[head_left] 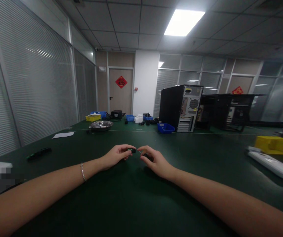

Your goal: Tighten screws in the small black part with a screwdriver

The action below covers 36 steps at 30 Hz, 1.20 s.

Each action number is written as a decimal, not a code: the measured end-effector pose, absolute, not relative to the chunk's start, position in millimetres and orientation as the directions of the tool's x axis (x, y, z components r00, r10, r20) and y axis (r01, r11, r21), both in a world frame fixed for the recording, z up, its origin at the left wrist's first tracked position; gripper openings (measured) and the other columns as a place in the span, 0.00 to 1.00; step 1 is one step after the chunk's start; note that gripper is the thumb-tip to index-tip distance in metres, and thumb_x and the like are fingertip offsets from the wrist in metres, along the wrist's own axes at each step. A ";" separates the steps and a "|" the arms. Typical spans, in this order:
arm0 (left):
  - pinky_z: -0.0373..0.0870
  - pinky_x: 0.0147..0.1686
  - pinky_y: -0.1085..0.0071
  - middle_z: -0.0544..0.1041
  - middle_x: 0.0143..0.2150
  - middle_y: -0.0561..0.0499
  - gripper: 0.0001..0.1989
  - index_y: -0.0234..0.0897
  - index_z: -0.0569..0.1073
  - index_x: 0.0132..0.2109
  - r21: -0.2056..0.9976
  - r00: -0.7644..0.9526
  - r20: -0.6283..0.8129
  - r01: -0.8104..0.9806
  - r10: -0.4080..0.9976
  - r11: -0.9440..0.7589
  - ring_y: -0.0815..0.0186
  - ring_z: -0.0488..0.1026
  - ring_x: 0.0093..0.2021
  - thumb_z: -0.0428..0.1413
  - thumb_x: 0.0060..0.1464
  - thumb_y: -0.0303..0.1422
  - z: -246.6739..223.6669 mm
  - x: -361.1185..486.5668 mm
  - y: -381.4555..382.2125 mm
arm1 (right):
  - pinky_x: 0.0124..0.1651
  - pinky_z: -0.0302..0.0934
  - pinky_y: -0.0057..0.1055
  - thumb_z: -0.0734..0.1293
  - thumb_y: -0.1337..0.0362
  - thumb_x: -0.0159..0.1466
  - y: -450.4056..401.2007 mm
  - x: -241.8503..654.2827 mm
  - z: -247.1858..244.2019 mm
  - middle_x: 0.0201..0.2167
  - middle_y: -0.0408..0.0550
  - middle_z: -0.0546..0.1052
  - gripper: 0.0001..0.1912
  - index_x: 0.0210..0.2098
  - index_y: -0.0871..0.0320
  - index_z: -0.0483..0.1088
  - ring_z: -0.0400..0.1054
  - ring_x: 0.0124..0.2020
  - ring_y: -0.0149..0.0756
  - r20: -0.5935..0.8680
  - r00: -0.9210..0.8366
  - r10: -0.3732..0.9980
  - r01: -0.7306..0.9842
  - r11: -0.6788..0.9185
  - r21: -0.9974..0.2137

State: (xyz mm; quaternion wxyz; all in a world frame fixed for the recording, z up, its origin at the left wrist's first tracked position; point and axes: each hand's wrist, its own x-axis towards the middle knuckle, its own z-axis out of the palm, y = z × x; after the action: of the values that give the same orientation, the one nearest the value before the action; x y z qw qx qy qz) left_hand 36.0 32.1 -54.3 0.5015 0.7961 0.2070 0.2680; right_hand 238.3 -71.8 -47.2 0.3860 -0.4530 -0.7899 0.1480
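Near the middle of the view, my left hand point(118, 155) pinches a small black part point(132, 150) with a bit of green on it, above the dark green table point(101, 200). Close by on the right, my right hand point(156, 162) has its thumb and fingers closed around a thin, light-coloured piece point(140, 152) that points toward the black part. The piece is too small to name. A narrow gap separates the fingertips of the two hands.
A steel dish point(101, 125) and a yellow tray point(93, 117) stand back left. Beyond my right hand are a blue bin point(165, 128) and a black computer case point(172, 107). A yellow bin point(274, 145) and long white object point(273, 164) lie right; a dark tool point(39, 154) lies left.
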 end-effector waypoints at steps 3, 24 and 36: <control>0.60 0.31 0.72 0.69 0.32 0.51 0.20 0.36 0.69 0.50 0.899 0.771 0.217 0.081 0.599 -0.430 0.69 0.63 0.31 0.52 0.52 0.40 -52.0 35.9 29.4 | 0.38 0.60 0.29 0.60 0.65 0.62 -74.4 237.8 -45.2 0.39 0.46 0.71 0.15 0.49 0.56 0.63 0.66 0.36 0.33 0.463 -0.312 0.830 0.599 0.550 -0.582; 0.65 0.33 0.70 0.73 0.34 0.48 0.20 0.32 0.71 0.47 0.898 0.831 0.178 0.082 0.527 -0.432 0.67 0.68 0.31 0.54 0.50 0.39 -44.3 35.2 20.5 | 0.48 0.60 0.34 0.61 0.68 0.60 -70.7 238.6 -48.9 0.43 0.46 0.74 0.15 0.47 0.54 0.68 0.67 0.45 0.36 0.488 -0.416 0.767 0.603 0.634 -0.483; 0.64 0.33 0.70 0.73 0.35 0.47 0.19 0.32 0.73 0.45 0.945 0.842 0.117 0.069 0.527 -0.320 0.69 0.67 0.31 0.55 0.49 0.40 -42.2 34.9 18.2 | 0.47 0.61 0.34 0.60 0.68 0.61 -73.3 237.3 -45.6 0.42 0.46 0.74 0.16 0.48 0.54 0.67 0.67 0.43 0.35 0.473 -0.435 0.766 0.581 0.641 -0.502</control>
State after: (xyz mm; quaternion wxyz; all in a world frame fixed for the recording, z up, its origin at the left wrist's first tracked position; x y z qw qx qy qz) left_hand 34.9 18.2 -42.2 0.5513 0.7854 0.1899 0.2078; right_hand 237.3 -73.3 -45.6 0.3470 -0.4024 -0.8366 0.1334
